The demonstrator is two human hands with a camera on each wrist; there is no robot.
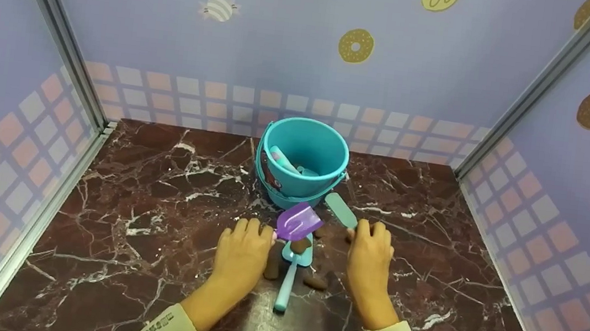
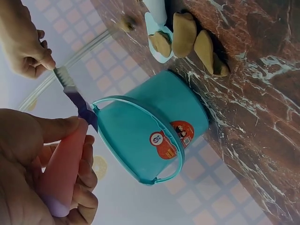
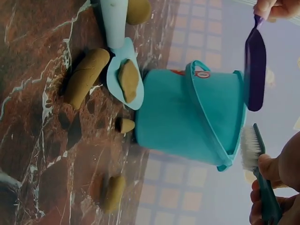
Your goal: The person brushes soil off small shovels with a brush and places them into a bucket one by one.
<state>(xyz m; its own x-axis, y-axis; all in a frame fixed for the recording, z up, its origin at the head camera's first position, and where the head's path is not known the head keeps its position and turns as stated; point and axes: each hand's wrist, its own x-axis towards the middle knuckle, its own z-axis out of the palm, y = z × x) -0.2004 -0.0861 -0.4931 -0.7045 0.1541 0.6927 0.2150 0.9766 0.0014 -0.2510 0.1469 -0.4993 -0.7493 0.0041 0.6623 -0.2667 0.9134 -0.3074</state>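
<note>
My left hand (image 1: 243, 254) grips the pink handle (image 2: 63, 168) of a purple toy shovel (image 1: 299, 221), its blade raised in front of the bucket. My right hand (image 1: 370, 263) holds a teal brush (image 1: 341, 209) by the handle, and its white bristles (image 3: 251, 147) show in the right wrist view. Brush and shovel blade are apart. Behind them stands a turquoise bucket (image 1: 298, 188) with its handle folded down and a light-coloured tool (image 1: 283, 160) inside. Below the shovel, a light blue toy shovel (image 1: 285, 286) lies on the surface with a brown lump (image 1: 299, 245) on its blade.
Several brown lumps lie around the blue shovel, among them one (image 1: 315, 283) to its right and one (image 1: 272, 268) to its left. White specks dot the dark marbled surface (image 1: 167, 217). Patterned walls (image 1: 286, 48) close off the back and both sides.
</note>
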